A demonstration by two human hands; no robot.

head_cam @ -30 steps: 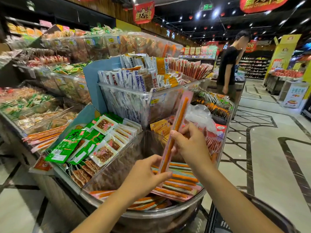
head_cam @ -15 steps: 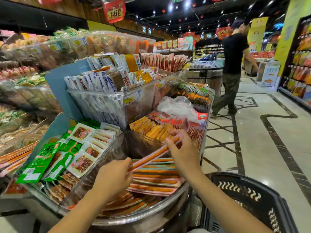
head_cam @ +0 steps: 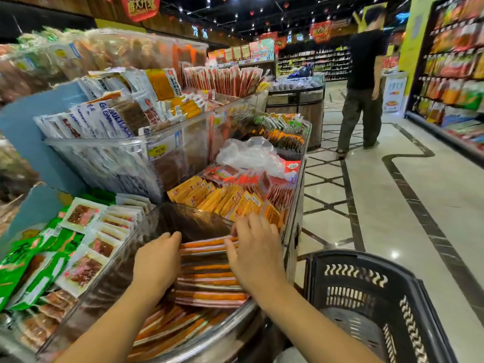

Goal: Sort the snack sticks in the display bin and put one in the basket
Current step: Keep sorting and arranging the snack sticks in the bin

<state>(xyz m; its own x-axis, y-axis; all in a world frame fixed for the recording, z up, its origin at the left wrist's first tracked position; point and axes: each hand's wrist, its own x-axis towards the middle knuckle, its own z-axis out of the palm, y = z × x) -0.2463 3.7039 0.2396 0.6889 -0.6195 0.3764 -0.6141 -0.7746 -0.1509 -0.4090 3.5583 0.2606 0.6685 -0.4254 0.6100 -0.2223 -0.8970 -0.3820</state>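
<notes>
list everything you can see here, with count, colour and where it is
snack sticks: a stack, count unclear, orange in clear wrappers, in the front bin
display bin: one, clear, front of the stand
basket: one, black, lower right
green packets: several, green, far left
yellow packets: many, yellow, behind the front bin
white packets: many, white with blue print, upper bin
plastic bags: a bundle, clear, right of the upper bin
person: one, black top, in the aisle
left hand: at the sticks' left ends, grip unclear
right hand: fingers fairly straight, on the sticks' right ends
</notes>
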